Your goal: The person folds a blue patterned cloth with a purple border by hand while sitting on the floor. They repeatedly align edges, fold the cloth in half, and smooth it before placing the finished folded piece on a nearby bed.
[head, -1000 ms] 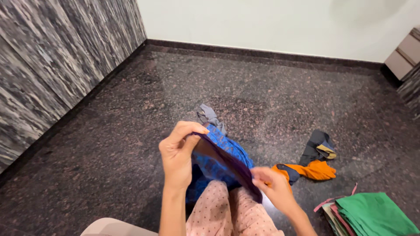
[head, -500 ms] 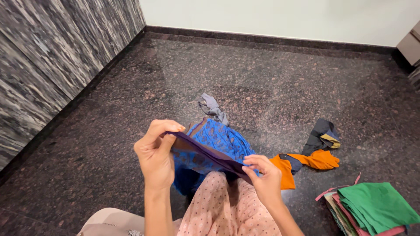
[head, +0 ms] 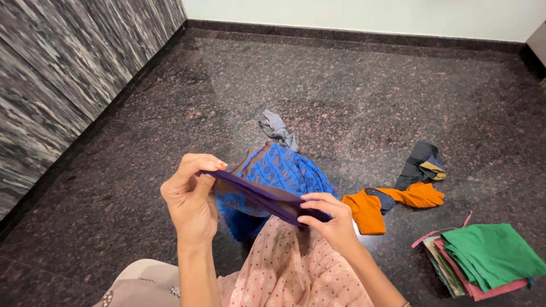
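Head view: my left hand (head: 190,204) and right hand (head: 333,222) each pinch shut on an end of a purple cloth (head: 259,196), stretched above my lap. Folded pile (head: 489,256) sits right on the floor (head: 341,74); blue cloth (head: 278,170), orange cloth (head: 392,202), grey cloth (head: 277,128) remain unfolded.

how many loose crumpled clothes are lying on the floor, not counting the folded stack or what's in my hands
3: a small grey cloth beyond the blue patterned fabric, a black garment to the right, and an orange garment just before it. More may hide under the blue fabric.
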